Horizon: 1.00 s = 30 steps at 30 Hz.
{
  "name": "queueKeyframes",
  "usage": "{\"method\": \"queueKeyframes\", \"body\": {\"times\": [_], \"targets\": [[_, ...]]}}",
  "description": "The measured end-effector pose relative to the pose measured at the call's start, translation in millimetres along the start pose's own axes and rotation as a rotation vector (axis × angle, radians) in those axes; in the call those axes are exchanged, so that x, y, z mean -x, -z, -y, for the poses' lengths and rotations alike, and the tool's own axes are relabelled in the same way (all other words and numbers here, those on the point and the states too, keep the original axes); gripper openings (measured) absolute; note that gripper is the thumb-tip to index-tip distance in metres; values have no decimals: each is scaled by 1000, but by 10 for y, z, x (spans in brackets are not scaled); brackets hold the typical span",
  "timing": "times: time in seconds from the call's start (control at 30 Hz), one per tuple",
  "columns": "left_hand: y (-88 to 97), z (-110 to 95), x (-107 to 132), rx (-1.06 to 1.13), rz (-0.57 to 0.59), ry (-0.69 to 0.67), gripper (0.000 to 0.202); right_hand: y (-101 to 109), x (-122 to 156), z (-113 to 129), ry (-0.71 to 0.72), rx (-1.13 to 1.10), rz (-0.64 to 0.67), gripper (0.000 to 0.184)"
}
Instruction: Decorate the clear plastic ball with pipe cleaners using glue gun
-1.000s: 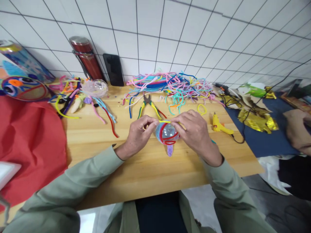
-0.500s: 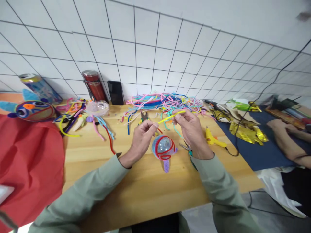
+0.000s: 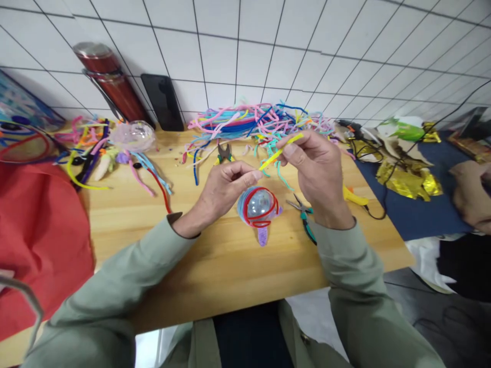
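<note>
A short yellow pipe cleaner (image 3: pixel 279 152) is stretched between my two hands above the wooden table (image 3: pixel 215 266). My left hand (image 3: pixel 226 188) pinches its lower end, and my right hand (image 3: pixel 314 166) pinches its upper end. Just below them sits a clear plastic ball (image 3: pixel 258 205) wrapped in red and blue pipe cleaners, with a purple piece sticking out toward me. Neither hand touches the ball.
A heap of coloured pipe cleaners (image 3: pixel 253 122) lies at the back, with pliers (image 3: pixel 223 153) before it. Green-handled pliers (image 3: pixel 305 217) and a yellow glue gun (image 3: pixel 355 197) lie right. Red flask (image 3: pixel 109 82), phone (image 3: pixel 163 102), second clear ball (image 3: pixel 133 135), red cloth (image 3: pixel 36 230) left. Another person's hand (image 3: pixel 471 197) at right.
Both hands left the wrapped ball and lifted the yellow pipe cleaner, pulling it straight between them. The ball now rests alone on the table.
</note>
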State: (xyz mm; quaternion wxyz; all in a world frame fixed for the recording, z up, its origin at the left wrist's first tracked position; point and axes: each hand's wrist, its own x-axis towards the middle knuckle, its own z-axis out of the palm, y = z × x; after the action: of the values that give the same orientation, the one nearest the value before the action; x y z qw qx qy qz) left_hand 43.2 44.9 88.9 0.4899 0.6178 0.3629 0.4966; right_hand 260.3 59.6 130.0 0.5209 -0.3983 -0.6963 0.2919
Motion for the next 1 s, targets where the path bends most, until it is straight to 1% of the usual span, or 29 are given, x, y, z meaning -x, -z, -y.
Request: {"method": "queueKeyframes", "body": {"times": [0.07,0.13,0.2,0.27,0.33,0.43,0.53,0.63,0.73,0.9,1.0], "targets": [[-18,-15,12,9,73,34,41,-35,1,-29,-25,-25,9,49],[-30,-35,21,23,137,58,40,-58,2,-49,-31,-73,43,48],[-25,-59,20,49,136,47,43,-55,5,-39,12,-70,65,40],[6,-87,10,67,83,15,48,-34,18,4,97,47,71,28],[51,-117,-3,90,47,-8,56,-15,39,60,203,229,96,18],[99,-150,-20,157,69,18,65,-22,76,111,355,429,147,19],[95,-163,-31,211,104,83,59,-49,102,106,434,507,149,23],[74,-176,-40,263,108,143,54,-36,96,78,438,518,129,21],[68,-201,-50,360,96,199,50,17,59,44,419,493,71,20],[53,-227,-58,572,132,295,57,57,-3,-26,411,417,-26,17],[45,-217,-55,628,156,355,57,56,-7,-37,392,404,-53,14]]}}
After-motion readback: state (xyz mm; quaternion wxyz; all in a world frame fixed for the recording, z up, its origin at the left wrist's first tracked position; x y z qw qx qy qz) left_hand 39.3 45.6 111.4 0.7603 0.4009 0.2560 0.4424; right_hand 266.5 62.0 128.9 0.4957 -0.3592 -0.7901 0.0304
